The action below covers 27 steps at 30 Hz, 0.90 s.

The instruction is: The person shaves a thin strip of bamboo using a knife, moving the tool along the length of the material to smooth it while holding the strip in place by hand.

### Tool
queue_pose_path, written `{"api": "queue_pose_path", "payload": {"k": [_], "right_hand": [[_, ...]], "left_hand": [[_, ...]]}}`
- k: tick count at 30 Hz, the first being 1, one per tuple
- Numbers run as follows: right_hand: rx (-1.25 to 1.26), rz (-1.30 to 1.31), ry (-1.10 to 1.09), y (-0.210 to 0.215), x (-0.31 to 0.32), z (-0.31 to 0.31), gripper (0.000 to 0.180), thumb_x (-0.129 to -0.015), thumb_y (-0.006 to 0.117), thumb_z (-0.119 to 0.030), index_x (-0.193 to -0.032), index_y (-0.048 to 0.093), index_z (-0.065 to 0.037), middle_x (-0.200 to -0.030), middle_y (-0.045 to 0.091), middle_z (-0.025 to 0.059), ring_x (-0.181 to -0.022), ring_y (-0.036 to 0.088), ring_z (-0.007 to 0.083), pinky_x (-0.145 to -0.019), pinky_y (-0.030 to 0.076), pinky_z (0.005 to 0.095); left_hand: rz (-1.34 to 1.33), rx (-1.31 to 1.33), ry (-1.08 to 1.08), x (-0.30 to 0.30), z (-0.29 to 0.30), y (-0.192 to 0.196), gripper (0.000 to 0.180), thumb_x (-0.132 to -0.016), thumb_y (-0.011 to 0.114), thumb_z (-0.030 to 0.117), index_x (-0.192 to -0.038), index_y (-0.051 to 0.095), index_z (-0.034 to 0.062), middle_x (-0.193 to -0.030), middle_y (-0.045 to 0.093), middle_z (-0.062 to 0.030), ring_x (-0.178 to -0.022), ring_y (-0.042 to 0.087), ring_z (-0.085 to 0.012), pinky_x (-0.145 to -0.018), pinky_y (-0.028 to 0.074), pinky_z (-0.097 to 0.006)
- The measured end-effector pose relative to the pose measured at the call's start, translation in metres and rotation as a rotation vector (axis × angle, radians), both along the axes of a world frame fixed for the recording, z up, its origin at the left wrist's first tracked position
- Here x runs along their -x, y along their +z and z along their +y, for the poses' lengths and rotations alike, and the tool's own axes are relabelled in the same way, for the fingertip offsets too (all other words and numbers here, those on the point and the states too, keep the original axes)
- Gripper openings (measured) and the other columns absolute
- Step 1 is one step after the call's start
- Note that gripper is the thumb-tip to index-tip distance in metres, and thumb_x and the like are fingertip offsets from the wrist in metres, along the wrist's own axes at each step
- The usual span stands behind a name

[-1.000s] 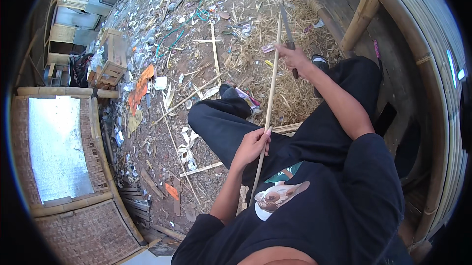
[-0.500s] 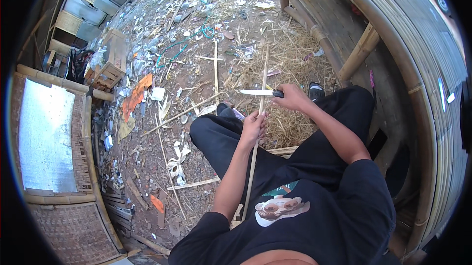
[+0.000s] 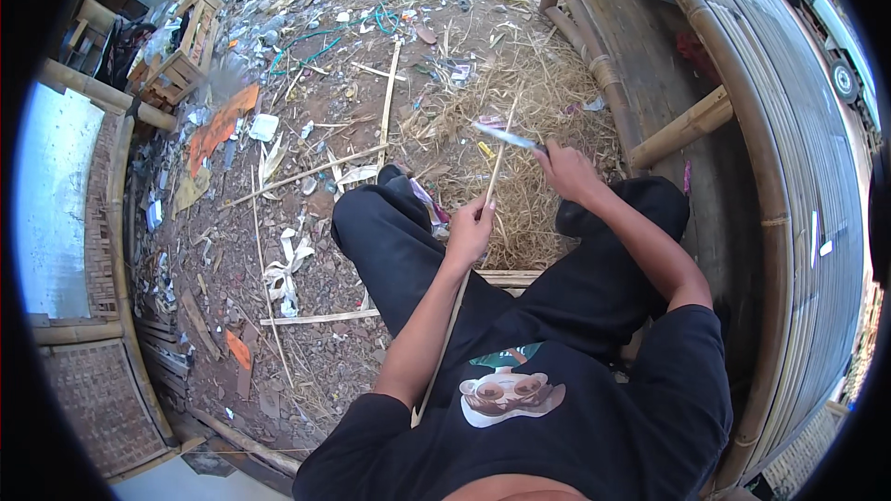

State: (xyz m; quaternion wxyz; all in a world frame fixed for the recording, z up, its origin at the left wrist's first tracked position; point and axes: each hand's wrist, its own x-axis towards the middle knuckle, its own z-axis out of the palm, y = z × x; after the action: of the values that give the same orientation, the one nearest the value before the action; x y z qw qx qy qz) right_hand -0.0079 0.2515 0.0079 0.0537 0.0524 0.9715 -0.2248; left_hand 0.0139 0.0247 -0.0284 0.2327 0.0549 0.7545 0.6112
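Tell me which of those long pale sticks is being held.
The stick in the left hand, crossed in view by the knife; other sticks lie on the ground.

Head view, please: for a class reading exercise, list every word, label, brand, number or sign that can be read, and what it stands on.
None can be read for certain.
Black T-shirt: pale marks on the green part of its print, too small to read.
Purple-and-white wrapper: any print is too blurred to read.
Knife and bamboo strip: no lettering visible.
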Motion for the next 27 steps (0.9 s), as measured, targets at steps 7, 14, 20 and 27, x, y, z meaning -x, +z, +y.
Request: {"api": "queue_pose_path", "payload": {"k": [7, 14, 20, 27], "right_hand": [[-0.151, 0.142, -0.057, -0.033, 0.027, 0.050, 0.038, -0.096, 0.037, -0.040, -0.093, 0.044, -0.002, -0.066, 0.058, 0.0225, -0.066, 0.060, 0.0432, -0.060, 0.046, 0.0536], [0.056, 0.131, 0.262, -0.026, -0.017, -0.011, 0.036, -0.097, 0.035, -0.039, -0.096, 0.042, -0.003, -0.066, 0.059, 0.0223, -0.065, 0.060, 0.0433, -0.059, 0.047, 0.0525], [-0.106, 0.190, -0.120, -0.039, 0.022, 0.023, 0.031, -0.095, 0.042, -0.036, -0.093, 0.043, -0.004, -0.066, 0.060, 0.0189, -0.061, 0.061, 0.0411, -0.055, 0.047, 0.0523], [0.003, 0.284, 0.309, -0.044, -0.005, 0.003, 0.024, -0.094, 0.046, -0.029, -0.095, 0.046, -0.005, -0.070, 0.060, 0.0171, -0.061, 0.061, 0.0391, -0.051, 0.048, 0.0470]], "left_hand": [[0.270, 0.155, 0.006, -0.016, 0.004, 0.018, 0.029, -0.091, 0.052, 0.015, -0.117, 0.057, 0.0030, -0.055, 0.046, -0.0058, -0.051, 0.041, -0.0104, -0.049, 0.037, -0.029], [-0.329, -0.224, 0.044, -0.012, -0.004, 0.032, 0.029, -0.096, 0.045, 0.015, -0.123, 0.053, 0.0061, -0.059, 0.035, 0.0070, -0.041, 0.031, -0.0022, -0.036, 0.025, -0.021], [-0.463, -0.313, 0.002, -0.010, -0.007, 0.037, 0.026, -0.097, 0.044, 0.017, -0.120, 0.051, 0.0069, -0.058, 0.029, 0.0073, -0.039, 0.027, -0.0026, -0.035, 0.022, -0.020], [-0.565, -0.411, -0.014, -0.010, -0.010, 0.036, 0.024, -0.098, 0.043, 0.018, -0.119, 0.051, 0.0082, -0.057, 0.024, 0.0079, -0.039, 0.022, -0.0021, -0.035, 0.018, -0.020]]}}
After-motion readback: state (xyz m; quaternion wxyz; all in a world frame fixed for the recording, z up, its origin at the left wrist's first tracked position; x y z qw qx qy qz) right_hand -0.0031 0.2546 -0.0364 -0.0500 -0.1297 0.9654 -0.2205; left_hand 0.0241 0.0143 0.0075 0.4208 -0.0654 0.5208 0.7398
